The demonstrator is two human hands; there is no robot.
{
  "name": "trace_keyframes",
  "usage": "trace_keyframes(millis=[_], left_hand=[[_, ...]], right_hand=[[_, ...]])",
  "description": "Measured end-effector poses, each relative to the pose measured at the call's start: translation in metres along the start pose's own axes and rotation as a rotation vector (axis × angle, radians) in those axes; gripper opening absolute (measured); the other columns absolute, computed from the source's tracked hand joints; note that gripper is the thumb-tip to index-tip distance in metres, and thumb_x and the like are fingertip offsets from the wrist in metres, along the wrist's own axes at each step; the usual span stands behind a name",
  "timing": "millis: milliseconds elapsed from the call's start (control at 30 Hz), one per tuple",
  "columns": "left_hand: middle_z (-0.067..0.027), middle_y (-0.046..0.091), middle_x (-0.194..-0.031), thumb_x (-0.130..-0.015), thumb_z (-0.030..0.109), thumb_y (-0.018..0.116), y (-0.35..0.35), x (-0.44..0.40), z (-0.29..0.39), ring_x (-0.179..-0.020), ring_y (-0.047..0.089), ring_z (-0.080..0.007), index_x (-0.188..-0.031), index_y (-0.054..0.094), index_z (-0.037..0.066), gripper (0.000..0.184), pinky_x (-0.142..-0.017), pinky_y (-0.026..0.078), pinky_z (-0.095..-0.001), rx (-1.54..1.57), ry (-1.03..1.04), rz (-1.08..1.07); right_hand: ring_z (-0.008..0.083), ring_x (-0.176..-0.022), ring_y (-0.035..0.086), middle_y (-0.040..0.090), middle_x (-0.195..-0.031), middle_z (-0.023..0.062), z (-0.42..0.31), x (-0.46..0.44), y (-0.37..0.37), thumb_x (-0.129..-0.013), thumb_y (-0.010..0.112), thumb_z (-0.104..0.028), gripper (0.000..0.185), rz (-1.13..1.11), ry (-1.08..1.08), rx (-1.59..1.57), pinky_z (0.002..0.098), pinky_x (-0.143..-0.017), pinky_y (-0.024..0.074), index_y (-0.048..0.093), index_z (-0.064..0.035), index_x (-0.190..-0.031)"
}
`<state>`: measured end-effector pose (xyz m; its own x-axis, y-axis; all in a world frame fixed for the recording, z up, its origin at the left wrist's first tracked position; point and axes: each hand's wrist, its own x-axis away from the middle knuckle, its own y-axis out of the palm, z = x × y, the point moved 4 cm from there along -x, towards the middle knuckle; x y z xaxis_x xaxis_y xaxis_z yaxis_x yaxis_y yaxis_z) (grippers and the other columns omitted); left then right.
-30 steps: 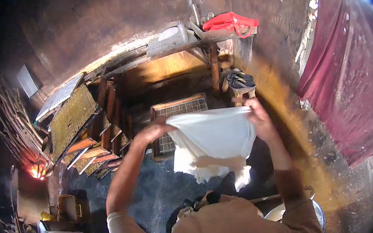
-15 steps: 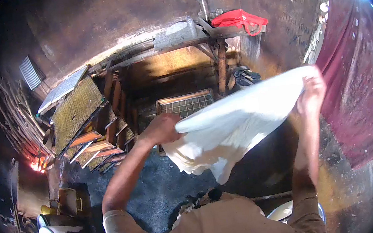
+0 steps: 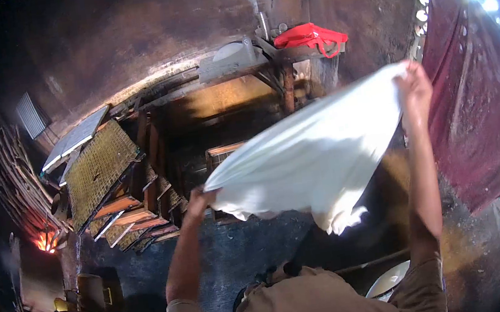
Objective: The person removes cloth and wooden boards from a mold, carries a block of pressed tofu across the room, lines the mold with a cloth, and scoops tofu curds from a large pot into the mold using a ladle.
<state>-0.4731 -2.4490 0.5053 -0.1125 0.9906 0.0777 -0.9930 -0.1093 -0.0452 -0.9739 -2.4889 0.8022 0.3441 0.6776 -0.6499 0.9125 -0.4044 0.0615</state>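
Seen from above, a person in a brown shirt (image 3: 304, 304) stretches a white cloth (image 3: 317, 148) in the air over a dark floor (image 3: 254, 248). The left hand (image 3: 198, 203) pinches one corner, lower down; the right hand (image 3: 417, 92), well apart and higher, grips the opposite corner, so the top edge slants upward and the ragged lower edge hangs free. Behind the cloth, a wooden frame (image 3: 225, 150) is partly hidden. To the left lean stacked mesh screens (image 3: 103, 163), near burning sticks (image 3: 15, 182). A red bag (image 3: 312, 37) rests on a ledge; a maroon curtain (image 3: 478, 99) hangs at right.
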Motion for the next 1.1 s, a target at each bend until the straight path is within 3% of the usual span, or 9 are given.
trace_keyframes(millis=[100, 167, 333, 400, 500, 633, 800, 900, 1100], left_hand=[[-0.0142, 0.063, -0.086, -0.071, 0.009, 0.061, -0.007, 0.005, 0.066, -0.076, 0.062, -0.0218, -0.096, 0.059, -0.006, 0.029, -0.073, 0.051, -0.0326, 0.152, 0.144, 0.217], [-0.0142, 0.063, -0.085, -0.072, 0.01, 0.062, 0.026, 0.021, 0.131, -0.07, 0.063, -0.0231, -0.096, 0.059, -0.005, 0.028, -0.07, 0.052, -0.0327, 0.271, 0.051, 0.076], [-0.0099, 0.064, -0.085, -0.076, 0.006, 0.059, 0.087, 0.024, 0.186, -0.071, 0.063, -0.0183, -0.094, 0.06, -0.001, 0.019, -0.067, 0.051, -0.0309, 0.588, 0.055, -0.357], [-0.008, 0.064, -0.085, -0.076, 0.001, 0.058, 0.11, 0.04, 0.218, -0.076, 0.062, -0.0155, -0.096, 0.059, 0.0, 0.021, -0.071, 0.05, -0.0272, 0.683, 0.017, -0.521], [-0.0095, 0.061, -0.096, -0.075, -0.001, 0.059, 0.141, 0.043, 0.223, -0.081, 0.062, -0.0167, -0.104, 0.053, -0.004, 0.03, -0.074, 0.049, -0.0281, 0.647, 0.14, -0.608], [-0.0028, 0.063, -0.078, -0.076, 0.006, 0.069, 0.138, 0.047, 0.235, -0.066, 0.058, -0.0085, -0.088, 0.06, 0.001, 0.016, -0.059, 0.047, -0.0228, 0.322, 0.413, -0.255], [0.0005, 0.06, -0.068, -0.08, 0.018, 0.067, 0.064, 0.035, 0.207, -0.057, 0.053, -0.0062, -0.08, 0.06, 0.003, 0.017, -0.053, 0.044, -0.0215, 0.153, 0.303, 0.022], [-0.0007, 0.06, -0.076, -0.074, 0.023, 0.073, 0.034, 0.044, 0.201, -0.066, 0.054, -0.0064, -0.085, 0.059, 0.004, 0.026, -0.059, 0.045, -0.0224, 0.213, 0.184, -0.197], [-0.0073, 0.064, -0.082, -0.056, 0.015, 0.075, -0.043, 0.071, 0.232, -0.072, 0.06, -0.017, -0.088, 0.063, 0.002, 0.036, -0.068, 0.047, -0.0306, -0.986, 0.343, -0.214]], right_hand=[[0.0091, -0.077, 0.053, 0.056, -0.08, -0.0025, 0.043, 0.05, 0.02, -0.072, 0.058, 0.009, 0.019, -0.34, -0.11, 0.209, 0.0232, -0.072, 0.043, 0.058, -0.0064, -0.085], [0.0109, -0.079, 0.057, 0.061, -0.083, 0.0008, 0.104, 0.094, 0.026, -0.072, 0.058, 0.009, 0.02, -0.462, 0.122, 0.239, 0.0262, -0.074, 0.0457, 0.061, -0.0057, -0.085], [0.0126, -0.08, 0.058, 0.058, -0.084, 0.0047, 0.118, 0.21, 0.081, -0.072, 0.064, 0.002, 0.01, -0.932, -0.127, 0.386, 0.0276, -0.067, 0.0479, 0.058, -0.0002, -0.08], [0.0157, -0.082, 0.058, 0.059, -0.086, 0.0059, 0.097, 0.262, 0.105, -0.078, 0.061, 0.001, 0.012, -0.989, 0.486, -0.122, 0.0297, -0.068, 0.0494, 0.057, 0.0004, -0.089], [0.0136, -0.078, 0.058, 0.059, -0.087, 0.0065, 0.053, 0.288, 0.129, -0.081, 0.059, -0.003, 0.018, -0.716, 0.715, -0.492, 0.0293, -0.067, 0.0499, 0.056, 0.0001, -0.099], [0.0116, -0.074, 0.057, 0.059, -0.081, 0.0033, 0.076, 0.263, 0.105, -0.081, 0.06, -0.005, 0.018, -0.53, 0.659, -0.168, 0.0276, -0.066, 0.048, 0.058, -0.0011, -0.098], [0.0079, -0.062, 0.044, 0.046, -0.073, -0.0037, 0.072, 0.127, -0.024, -0.091, 0.05, -0.017, 0.011, 0.006, 0.072, -0.074, 0.0207, -0.055, 0.0368, 0.052, -0.0076, -0.087], [0.0112, -0.065, 0.05, 0.056, -0.087, 0.002, 0.038, 0.07, -0.056, -0.092, 0.046, -0.02, 0.014, 0.202, -0.134, 0.049, 0.0236, -0.06, 0.0403, 0.052, -0.0067, -0.09], [0.0151, -0.058, 0.051, 0.057, -0.083, 0.0103, 0.054, -0.01, -0.077, -0.086, 0.036, -0.003, 0.011, 0.063, 0.159, -0.2, 0.0199, -0.051, 0.0392, 0.044, -0.0067, -0.093]])
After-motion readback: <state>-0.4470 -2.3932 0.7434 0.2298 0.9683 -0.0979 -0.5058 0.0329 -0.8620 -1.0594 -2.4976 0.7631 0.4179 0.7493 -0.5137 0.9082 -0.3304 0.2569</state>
